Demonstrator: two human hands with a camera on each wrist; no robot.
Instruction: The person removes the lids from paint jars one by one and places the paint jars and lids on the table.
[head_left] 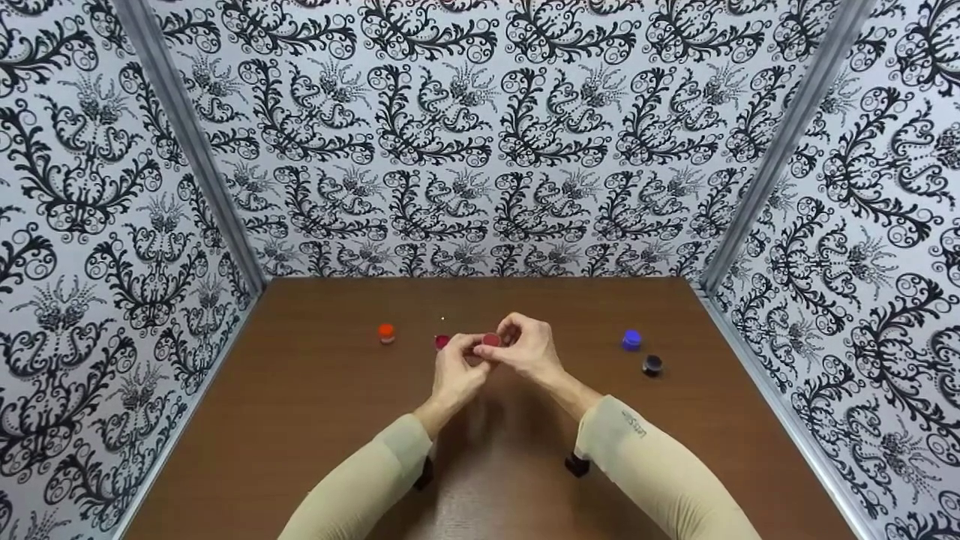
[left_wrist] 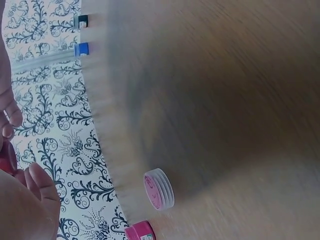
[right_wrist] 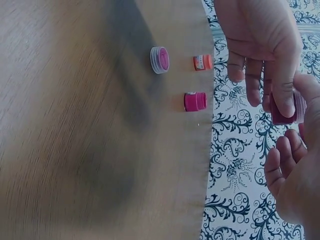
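Observation:
Both hands meet above the middle of the table around a small dark red paint jar with a clear ridged lid. In the right wrist view, my left hand grips the red jar between thumb and fingers. My right hand pinches the ridged lid end; its other fingers are curled. Below them, a loose clear ridged lid, pink inside, lies on the table. Close to it stands a pink paint jar, partly hidden behind my left hand in the head view.
An orange jar stands on the left of the brown table. Toward the right are a blue jar and a black jar. Patterned walls with metal posts enclose the back and sides.

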